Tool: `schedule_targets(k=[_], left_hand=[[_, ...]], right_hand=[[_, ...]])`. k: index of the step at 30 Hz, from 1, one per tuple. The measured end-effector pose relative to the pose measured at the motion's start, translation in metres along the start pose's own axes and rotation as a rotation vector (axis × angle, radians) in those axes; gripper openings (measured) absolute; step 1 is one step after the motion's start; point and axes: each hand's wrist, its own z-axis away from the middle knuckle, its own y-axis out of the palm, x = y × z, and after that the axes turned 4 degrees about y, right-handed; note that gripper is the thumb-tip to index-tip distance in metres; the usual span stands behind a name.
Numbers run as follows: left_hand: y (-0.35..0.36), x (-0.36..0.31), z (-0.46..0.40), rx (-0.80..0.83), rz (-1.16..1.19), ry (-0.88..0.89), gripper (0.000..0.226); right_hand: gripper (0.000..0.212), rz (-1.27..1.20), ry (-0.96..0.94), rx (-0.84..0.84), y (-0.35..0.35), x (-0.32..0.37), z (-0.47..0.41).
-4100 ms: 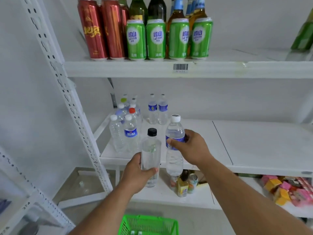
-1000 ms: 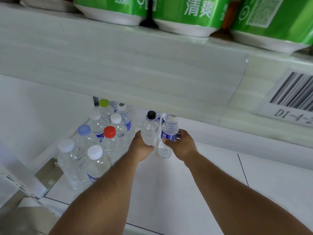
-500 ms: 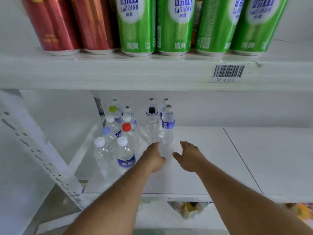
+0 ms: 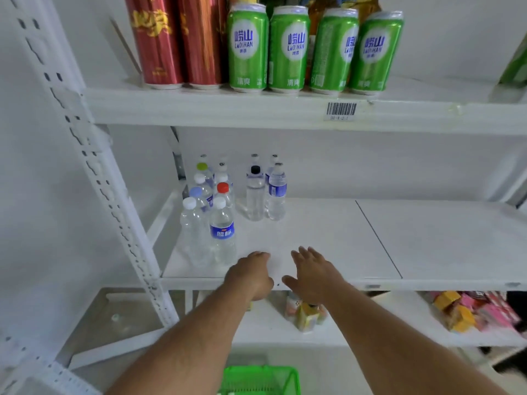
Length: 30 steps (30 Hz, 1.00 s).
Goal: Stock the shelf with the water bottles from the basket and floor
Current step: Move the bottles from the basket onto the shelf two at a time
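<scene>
both hands are pulling back toward the front edge of the middle shelf [image 4: 328,232], away from the black-capped water bottle [image 4: 255,195] and the blue-labelled water bottle [image 4: 277,195] now standing upright side by side farther in. left hand [image 4: 251,276] is hanging with fingers loosely curled, holding nothing; right hand [image 4: 312,276] is hovering with fingers spread, released. a cluster of water bottles [image 4: 209,212] is standing to the left. green beer cans [image 4: 313,49] are sitting on the shelf above, a green basket [image 4: 259,380] below.

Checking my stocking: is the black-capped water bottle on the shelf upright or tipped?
Upright: the black-capped water bottle stands on its base on the shelf, cap on top.
</scene>
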Motion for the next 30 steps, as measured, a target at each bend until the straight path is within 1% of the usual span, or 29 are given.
schedule_targets(k=[3,7,11,15,18,23,30], left_hand=[[0.018,-0.002,0.030,0.021,0.033,-0.051,0.068],[0.055,0.005,0.068,0.080,-0.004,-0.088,0.061],[0.101,0.020,0.112,0.205,0.013,-0.198,0.076],[0.137,0.040,0.149,0.266,0.008,-0.267,0.074],[0.151,0.058,0.167,0.302,0.033,-0.306,0.070],[0.165,0.091,0.187,0.361,0.054,-0.367,0.074],[0.169,0.164,0.186,0.443,0.070,-0.362,0.073]], right_hand=[[0.078,-0.019,-0.047,0.006,0.016,-0.003,0.030],[0.079,-0.018,-0.104,0.051,0.052,-0.015,0.075],[0.079,-0.060,-0.082,0.191,0.099,-0.029,0.117],[0.082,-0.068,-0.067,0.328,0.135,-0.029,0.144],[0.081,-0.072,-0.075,0.365,0.153,-0.022,0.156],[0.080,-0.036,-0.053,0.424,0.179,-0.001,0.161],[0.079,-0.042,0.021,0.525,0.214,0.053,0.145]])
